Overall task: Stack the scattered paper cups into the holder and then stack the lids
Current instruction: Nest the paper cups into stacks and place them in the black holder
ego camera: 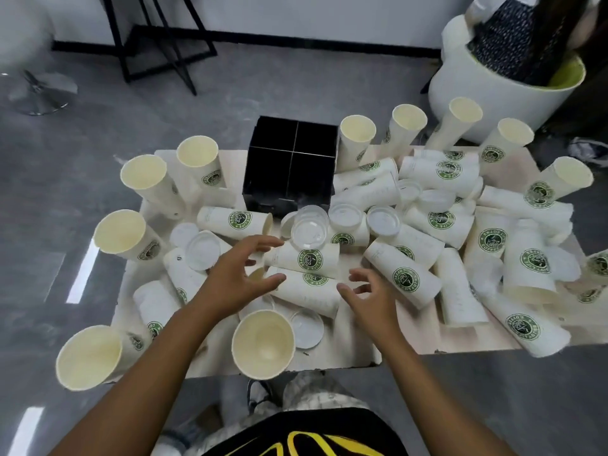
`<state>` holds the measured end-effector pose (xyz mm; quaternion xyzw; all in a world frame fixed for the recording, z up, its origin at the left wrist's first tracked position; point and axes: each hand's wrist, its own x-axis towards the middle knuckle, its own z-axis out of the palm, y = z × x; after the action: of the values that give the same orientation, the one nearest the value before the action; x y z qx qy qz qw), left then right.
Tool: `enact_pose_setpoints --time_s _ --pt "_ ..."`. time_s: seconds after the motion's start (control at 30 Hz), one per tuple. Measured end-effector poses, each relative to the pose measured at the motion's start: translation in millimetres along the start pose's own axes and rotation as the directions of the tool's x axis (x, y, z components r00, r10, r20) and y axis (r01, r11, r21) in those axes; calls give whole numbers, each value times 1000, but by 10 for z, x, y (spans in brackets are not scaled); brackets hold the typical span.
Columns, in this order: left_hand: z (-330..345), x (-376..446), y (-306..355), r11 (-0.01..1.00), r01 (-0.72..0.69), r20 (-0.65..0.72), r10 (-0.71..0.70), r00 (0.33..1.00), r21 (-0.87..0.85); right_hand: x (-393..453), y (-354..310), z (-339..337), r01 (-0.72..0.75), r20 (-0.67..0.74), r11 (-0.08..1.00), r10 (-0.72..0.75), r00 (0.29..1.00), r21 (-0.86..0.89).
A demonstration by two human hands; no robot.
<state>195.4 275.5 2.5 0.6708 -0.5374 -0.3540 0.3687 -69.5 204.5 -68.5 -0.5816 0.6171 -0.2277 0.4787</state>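
Several white paper cups with green round logos lie and stand scattered over a low pale board (411, 337). A black holder (291, 162) with four square compartments stands at the board's far middle, all compartments dark and seemingly empty. Clear plastic lids (310, 229) lie among the cups in front of it. My left hand (235, 274) hovers with fingers spread over two cups lying on their sides (304, 258). My right hand (368, 296), fingers also apart, hovers just right of the nearer lying cup (306, 291). Neither hand holds anything.
An upright cup (263, 343) stands near the front edge between my forearms, another (88, 357) at front left. A large white round bin (500, 93) stands at the back right on the grey floor. A black frame stand (158, 37) is at the back left.
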Motion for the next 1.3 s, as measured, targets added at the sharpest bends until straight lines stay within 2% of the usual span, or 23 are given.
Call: enact_pose_setpoints --time_s 0.17,0.3,0.4,0.5,0.63,0.73,0.8,0.93,1.1,1.17,1.3 --pt "192 244 -40 997 69 18 -69 997 47 151 224 124 -169 75 984 173 982 -57" --pt "270 223 -48 991 108 17 -110 994 76 113 321 148 -256 118 965 248 961 57" --pt "290 204 -9 990 108 19 -110 994 92 90 250 83 -253 71 960 246 967 118" --pt "268 211 105 993 73 37 -77 996 96 10 40 -68 -158 17 971 158 987 177" --pt "200 217 313 998 7 90 -13 996 69 -199 -396 -307 131 -26 988 -129 991 87" --pt "151 176 490 998 -49 134 42 990 50 -332 -747 -407 404 -40 914 -405 913 -32" --pt "89 138 613 995 -96 150 92 984 25 -409 -957 -405 515 -37 855 -518 855 -61" --pt "-109 26 764 984 -177 124 178 976 -26 -609 -1298 -275 667 -49 742 -670 741 -62" --pt "-403 -258 839 962 -258 -9 258 966 -88 -973 -1606 -159 795 -41 601 -799 600 -77" --pt "-512 -406 916 950 -300 -67 295 953 -90 -1126 -1698 -171 788 -51 615 -788 613 -28" --pt "-647 -685 1056 919 -377 -149 359 921 -118 -1341 -1804 -192 666 -28 701 -683 730 255"
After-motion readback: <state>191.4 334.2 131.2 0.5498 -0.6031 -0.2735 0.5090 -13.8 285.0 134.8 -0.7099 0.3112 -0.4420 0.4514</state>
